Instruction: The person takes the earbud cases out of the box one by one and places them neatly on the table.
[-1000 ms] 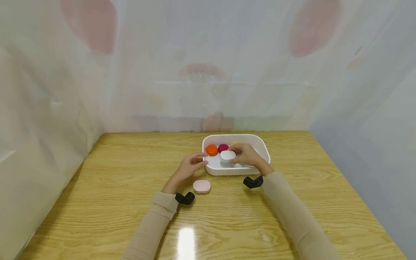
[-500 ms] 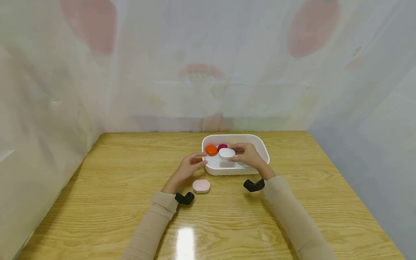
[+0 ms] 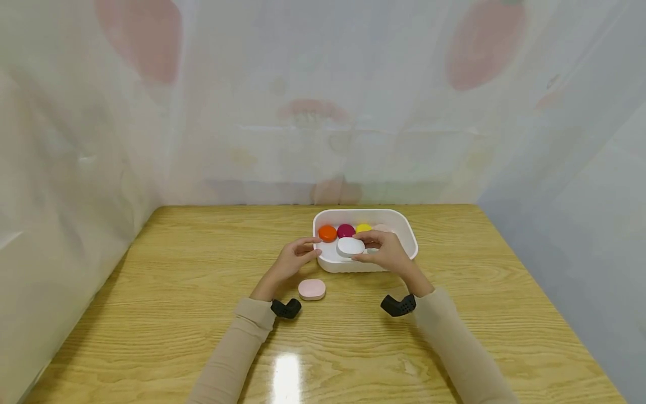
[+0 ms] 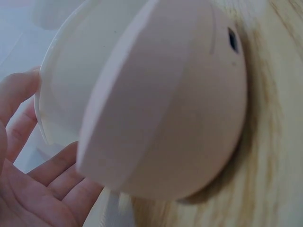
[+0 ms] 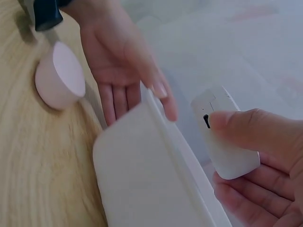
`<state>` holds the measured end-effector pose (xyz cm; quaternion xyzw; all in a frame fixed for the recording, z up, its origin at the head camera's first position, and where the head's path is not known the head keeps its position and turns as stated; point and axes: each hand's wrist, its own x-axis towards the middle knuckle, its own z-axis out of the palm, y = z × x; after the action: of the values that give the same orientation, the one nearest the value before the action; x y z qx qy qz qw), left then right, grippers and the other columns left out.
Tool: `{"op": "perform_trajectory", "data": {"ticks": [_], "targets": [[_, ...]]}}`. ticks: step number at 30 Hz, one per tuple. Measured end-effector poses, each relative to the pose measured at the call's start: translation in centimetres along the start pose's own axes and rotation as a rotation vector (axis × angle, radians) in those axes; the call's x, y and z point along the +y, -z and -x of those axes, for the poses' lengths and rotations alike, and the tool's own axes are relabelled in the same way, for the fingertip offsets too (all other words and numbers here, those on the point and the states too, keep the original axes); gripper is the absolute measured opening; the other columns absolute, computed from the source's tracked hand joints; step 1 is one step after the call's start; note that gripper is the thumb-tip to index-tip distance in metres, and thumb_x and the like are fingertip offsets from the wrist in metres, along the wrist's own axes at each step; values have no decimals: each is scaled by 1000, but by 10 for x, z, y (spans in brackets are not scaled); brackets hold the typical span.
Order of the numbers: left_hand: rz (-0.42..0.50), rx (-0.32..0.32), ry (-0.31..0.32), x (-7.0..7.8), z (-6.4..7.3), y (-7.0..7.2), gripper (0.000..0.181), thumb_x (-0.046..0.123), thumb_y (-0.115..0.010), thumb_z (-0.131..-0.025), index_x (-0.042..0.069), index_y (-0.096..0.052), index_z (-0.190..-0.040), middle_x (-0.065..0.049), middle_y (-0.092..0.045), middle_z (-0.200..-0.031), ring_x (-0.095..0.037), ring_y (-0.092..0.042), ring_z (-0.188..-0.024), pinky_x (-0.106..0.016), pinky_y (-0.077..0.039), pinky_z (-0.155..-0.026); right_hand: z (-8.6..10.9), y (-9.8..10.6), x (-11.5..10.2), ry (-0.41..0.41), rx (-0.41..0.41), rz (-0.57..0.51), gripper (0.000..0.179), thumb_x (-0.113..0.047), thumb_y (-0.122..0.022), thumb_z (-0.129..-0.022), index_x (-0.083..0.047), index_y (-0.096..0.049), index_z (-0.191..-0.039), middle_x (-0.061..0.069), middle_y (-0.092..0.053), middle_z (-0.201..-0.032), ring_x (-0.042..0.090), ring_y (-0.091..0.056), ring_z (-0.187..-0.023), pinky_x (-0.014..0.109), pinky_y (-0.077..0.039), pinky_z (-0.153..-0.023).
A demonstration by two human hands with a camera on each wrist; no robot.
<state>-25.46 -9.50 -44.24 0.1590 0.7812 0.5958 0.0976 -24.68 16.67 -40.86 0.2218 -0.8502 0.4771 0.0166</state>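
My right hand (image 3: 388, 252) pinches a small white oval case (image 3: 350, 247) between thumb and fingers, above the inside of a white bin (image 3: 368, 268). In the right wrist view, the case (image 5: 229, 142) shows a small dark slot on the side under my thumb. At the bin's left end, my left hand (image 3: 292, 261) touches the rim with fairly straight fingers and holds nothing else. A similar pale pink case (image 3: 312, 289) rests on the table in front of the bin, beside my left wrist. In the left wrist view, the pink case (image 4: 161, 104), also with a dark slot, partly hides the bin.
An orange round object (image 3: 327, 233), a magenta one (image 3: 346, 231) and a yellow one (image 3: 363, 228) lie along the back inside the bin. Something pale is partly hidden behind my right hand. The wooden table (image 3: 202, 252) meets a patterned curtain (image 3: 252, 140) at the back.
My right hand has come slightly towards me with the white case, whose visible face has changed angle. The yellow object now shows more. My left hand and the pink case stay put.
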Motion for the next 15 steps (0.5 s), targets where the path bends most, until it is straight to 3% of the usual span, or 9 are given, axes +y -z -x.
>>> {"op": "perform_trajectory", "data": {"ticks": [2, 9, 12, 15], "targets": [[8, -2, -4, 7, 3, 0, 38, 12, -60, -94, -1, -56, -130, -24, -53, -139, -41, -54, -127, -49, -48, -106, 4, -1, -2, 12, 1, -5, 44, -6, -82, -72, 6, -67, -111, 24, -70, -107, 31, -69, -95, 45, -57, -89], [9, 1, 3, 9, 5, 0, 38, 12, -60, -94, -1, -56, -130, -25, -55, -137, -41, -55, -126, -46, -50, -104, 19, -10, -7, 32, -7, -58, 43, -5, -83, -71, 4, -68, -110, 23, -71, -106, 7, -68, -89, 35, -59, -86], [-7, 4, 6, 8, 3, 0, 38, 13, -60, -95, -1, -56, -130, -26, -56, -136, -41, -56, -125, -46, -50, -104, 27, -14, -9, 40, -27, -70, 44, -6, -83, -71, 3, -68, -111, 22, -71, -107, 7, -67, -91, 35, -59, -87], [-16, 6, 15, -3, -2, 0, 39, 14, -60, -95, 1, -56, -131, -25, -55, -136, -41, -55, -126, -47, -50, -104, 34, -19, -8, 51, -50, -67, 44, -8, -83, -72, 2, -67, -112, 21, -70, -107, 11, -68, -93, 37, -59, -87]]}}
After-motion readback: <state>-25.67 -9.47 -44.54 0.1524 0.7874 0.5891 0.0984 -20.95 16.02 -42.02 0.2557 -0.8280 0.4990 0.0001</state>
